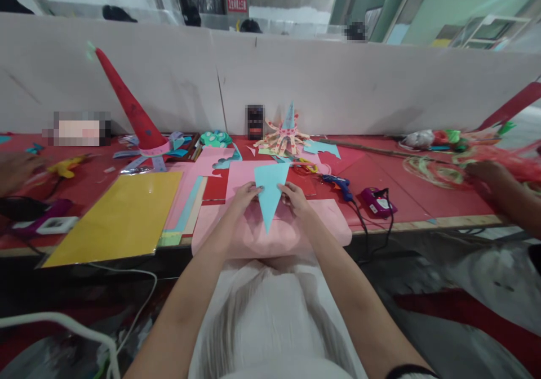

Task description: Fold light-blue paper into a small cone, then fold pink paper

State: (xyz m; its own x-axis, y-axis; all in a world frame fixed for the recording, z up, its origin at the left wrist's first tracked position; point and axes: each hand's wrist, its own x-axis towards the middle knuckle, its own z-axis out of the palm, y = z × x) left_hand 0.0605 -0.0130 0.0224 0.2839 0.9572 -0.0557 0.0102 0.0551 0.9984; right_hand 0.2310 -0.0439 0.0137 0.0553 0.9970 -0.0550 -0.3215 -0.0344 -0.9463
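Note:
A light blue paper triangle (269, 193), its point downward, is held up in front of me over pink paper (325, 221) that hangs over the table's front edge. My left hand (246, 195) pinches its left side, and my right hand (292, 195) pinches its right side. Behind it stands a small blue paper cone (289, 119) with curled, spotted strips around its base. Scissors with yellow handles (307, 166) lie just beyond my right hand, and a blue glue gun (338, 183) rests to the right of them.
A yellow sheet (122, 213) and a tall red cone (131, 106) are at the left. A purple device (377, 203) with a black cable lies at the right. Other people's hands (486, 179) show at both sides. A white partition (346, 86) runs behind the red table (414, 199).

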